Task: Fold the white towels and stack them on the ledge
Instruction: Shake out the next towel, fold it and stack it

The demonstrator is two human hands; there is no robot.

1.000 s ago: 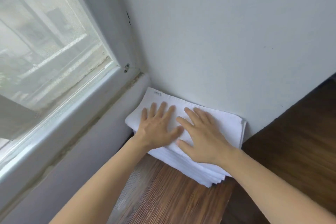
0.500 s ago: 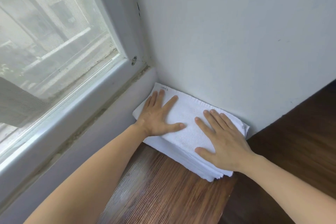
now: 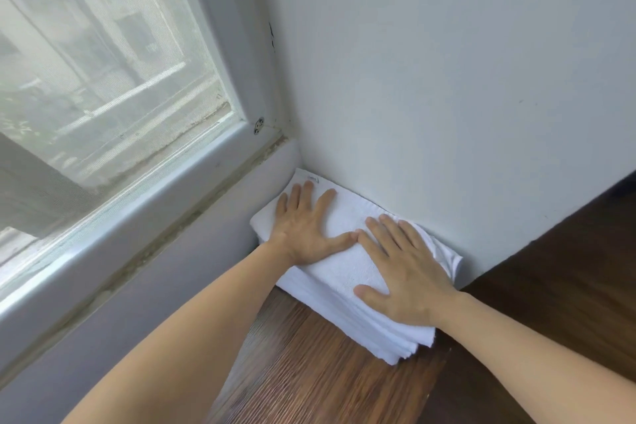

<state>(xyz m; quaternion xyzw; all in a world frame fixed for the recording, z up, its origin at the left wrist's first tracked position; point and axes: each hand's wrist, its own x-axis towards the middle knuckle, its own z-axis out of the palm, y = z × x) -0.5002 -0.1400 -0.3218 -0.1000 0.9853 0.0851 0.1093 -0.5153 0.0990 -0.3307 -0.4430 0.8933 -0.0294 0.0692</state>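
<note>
Stack of folded white towels point(image 3: 347, 272) sits on the wooden ledge point(image 3: 309, 372), tucked into the wall corner so it probably can't slide. Left hand point(image 3: 306, 231) and right hand point(image 3: 402, 272) lie flat on top, fingers spread, likely pressing it level.

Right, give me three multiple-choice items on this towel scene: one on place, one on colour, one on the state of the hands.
1. Where does the towel stack sit?
A. In the corner where the wall meets the window side
B. Hanging over the window frame
C. In the middle of the wooden ledge, far from any wall

2. What colour are the towels?
A. Blue
B. White
C. Brown

3. How do the hands lie on the stack?
A. Both clenched in fists
B. Both flat, fingers straight
C. One lifted clear of it

Key: 1 A, the stack is tucked against the wall on the wooden ledge; 2 B, all layers are white; 3 B, the left hand and right hand press flat on top.
</note>
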